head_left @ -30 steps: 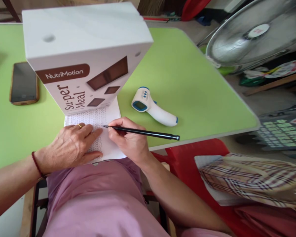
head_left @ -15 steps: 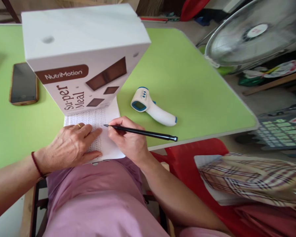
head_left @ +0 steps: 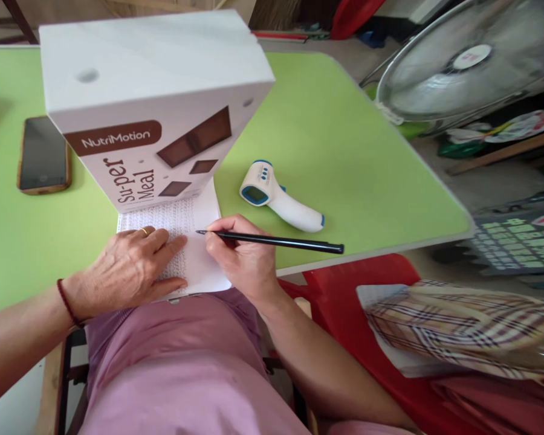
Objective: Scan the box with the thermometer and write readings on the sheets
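Observation:
A sheet of paper (head_left: pixel 204 266) covered partly in handwritten lines lies at the table's near edge, its far end by the foot of a tall white box (head_left: pixel 163 72) marked "NutriMotion". My left hand (head_left: pixel 131 263) rests flat on the written part, fingers stretched out, a ring on one finger. Between the fingertips of my right hand (head_left: pixel 249 260) is a black pen (head_left: pixel 285 241), its tip at or just over the paper right of the writing. Whether the tip touches, I cannot tell. Just beyond that hand lies a white and blue infrared thermometer (head_left: pixel 281 196).
A smartphone (head_left: pixel 44 156) lies left of the box on the green table (head_left: pixel 344 157). Beyond the table's right edge stands a large fan (head_left: pixel 466 60). A red chair (head_left: pixel 344 296) at the lower right holds a checked bag (head_left: pixel 466 326).
My right hand has shifted slightly to the right with the pen, whose tip moved right and whose back end swung out and up a little. My left hand has stayed put.

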`<state>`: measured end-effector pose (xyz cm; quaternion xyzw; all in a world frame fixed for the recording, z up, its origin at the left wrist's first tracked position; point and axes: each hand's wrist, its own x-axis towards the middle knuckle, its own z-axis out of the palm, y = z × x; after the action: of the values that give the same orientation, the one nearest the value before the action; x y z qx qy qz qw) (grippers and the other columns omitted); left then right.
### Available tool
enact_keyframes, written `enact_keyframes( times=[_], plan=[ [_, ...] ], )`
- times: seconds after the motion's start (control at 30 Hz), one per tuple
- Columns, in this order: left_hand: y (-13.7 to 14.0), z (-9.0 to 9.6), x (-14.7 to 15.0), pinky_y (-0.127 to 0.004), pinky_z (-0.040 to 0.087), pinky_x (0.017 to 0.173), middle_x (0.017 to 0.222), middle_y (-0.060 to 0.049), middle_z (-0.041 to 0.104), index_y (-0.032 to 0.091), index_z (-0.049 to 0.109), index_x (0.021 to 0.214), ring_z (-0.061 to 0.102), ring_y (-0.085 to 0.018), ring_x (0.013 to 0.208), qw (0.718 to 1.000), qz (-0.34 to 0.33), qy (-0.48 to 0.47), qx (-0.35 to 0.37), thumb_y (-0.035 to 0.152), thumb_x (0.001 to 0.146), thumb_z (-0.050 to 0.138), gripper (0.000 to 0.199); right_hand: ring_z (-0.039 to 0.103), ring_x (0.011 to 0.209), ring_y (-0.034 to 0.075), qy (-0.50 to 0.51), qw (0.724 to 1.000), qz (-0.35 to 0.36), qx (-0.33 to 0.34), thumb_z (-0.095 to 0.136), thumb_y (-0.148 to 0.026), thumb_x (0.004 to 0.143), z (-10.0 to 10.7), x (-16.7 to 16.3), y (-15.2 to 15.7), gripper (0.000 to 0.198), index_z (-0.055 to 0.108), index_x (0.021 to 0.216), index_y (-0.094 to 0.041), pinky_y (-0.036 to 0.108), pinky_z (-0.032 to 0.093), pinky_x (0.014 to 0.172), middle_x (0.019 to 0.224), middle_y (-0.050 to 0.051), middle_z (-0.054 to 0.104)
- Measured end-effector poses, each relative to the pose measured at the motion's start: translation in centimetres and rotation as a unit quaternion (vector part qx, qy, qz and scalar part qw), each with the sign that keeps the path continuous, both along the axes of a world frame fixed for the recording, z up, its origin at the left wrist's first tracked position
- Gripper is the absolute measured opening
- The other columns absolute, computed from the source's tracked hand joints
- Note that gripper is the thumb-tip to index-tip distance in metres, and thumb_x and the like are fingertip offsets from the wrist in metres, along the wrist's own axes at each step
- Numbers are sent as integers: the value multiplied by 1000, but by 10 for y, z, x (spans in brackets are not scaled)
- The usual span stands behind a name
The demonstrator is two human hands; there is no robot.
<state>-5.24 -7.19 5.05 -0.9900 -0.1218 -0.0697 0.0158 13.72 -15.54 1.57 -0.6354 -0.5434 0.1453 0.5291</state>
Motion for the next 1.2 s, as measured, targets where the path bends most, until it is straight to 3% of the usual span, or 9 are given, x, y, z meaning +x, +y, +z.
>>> enact_keyframes(
  times=[0.3,0.67,1.2],
  plan=[
    [1,-1,0,-34,44,52,84,-7,64,12,60,120,60,-22,63,1000,-1,-11,-3,58,101,36,55,51,50,9,-51,999,-3,0,59,-18,80,0,0,1,5,61,75,-21,22,45,51,62,-4,63],
    [1,-1,0,-35,43,50,82,-7,63,10,60,120,59,-22,62,1000,-6,-19,13,56,101,35,55,49,48,9,-2,1000,-9,-5,60,-21,79,0,-1,0,4,61,75,-21,21,43,48,59,-5,61],
    [1,-2,1,-33,43,51,84,-7,64,11,60,120,60,-21,62,1000,-9,-17,5,57,101,37,55,53,51,8,-27,999,18,3,61,-16,81,-2,-1,2,6,60,76,-20,20,45,51,61,-5,62]
  ],
)
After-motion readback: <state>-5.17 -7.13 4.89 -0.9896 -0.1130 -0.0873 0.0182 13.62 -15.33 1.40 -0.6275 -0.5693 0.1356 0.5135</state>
